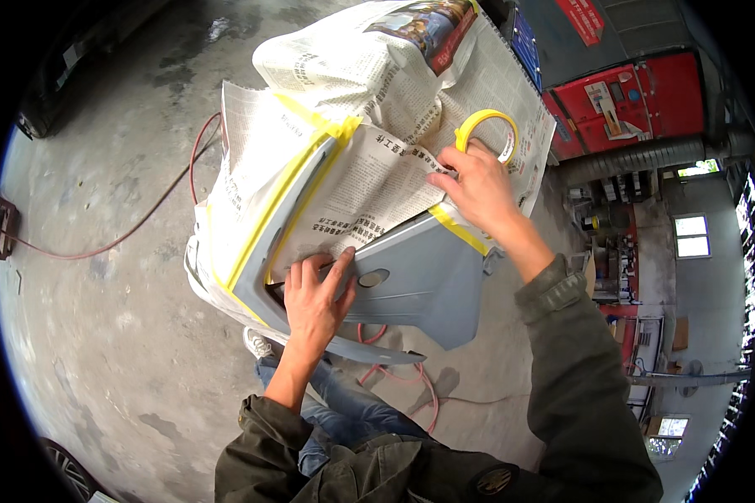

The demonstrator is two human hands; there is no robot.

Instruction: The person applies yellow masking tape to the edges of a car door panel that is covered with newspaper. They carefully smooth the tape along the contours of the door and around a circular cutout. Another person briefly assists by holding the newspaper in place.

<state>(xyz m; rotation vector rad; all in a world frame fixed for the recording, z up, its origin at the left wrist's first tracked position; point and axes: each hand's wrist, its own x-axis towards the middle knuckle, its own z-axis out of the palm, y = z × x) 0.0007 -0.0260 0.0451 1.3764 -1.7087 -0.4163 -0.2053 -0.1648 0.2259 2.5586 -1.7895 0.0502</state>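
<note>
A grey car bumper is in front of me, largely covered with sheets of newspaper. Strips of yellow masking tape run along its left edge, and a shorter strip crosses its right part. My left hand lies at the lower end of the newspaper, fingers apart and tips on the paper at the rim of a dark opening. A roll of yellow masking tape is in my right hand, its ring standing above the curled fingers. The right thumb and fingertips touch the upper right of the paper.
Red hoses trail over the concrete floor on the left and beneath the bumper. A red cabinet stands at the far right, with shelves of cans and tools beside it. Car wheels show at the left rim.
</note>
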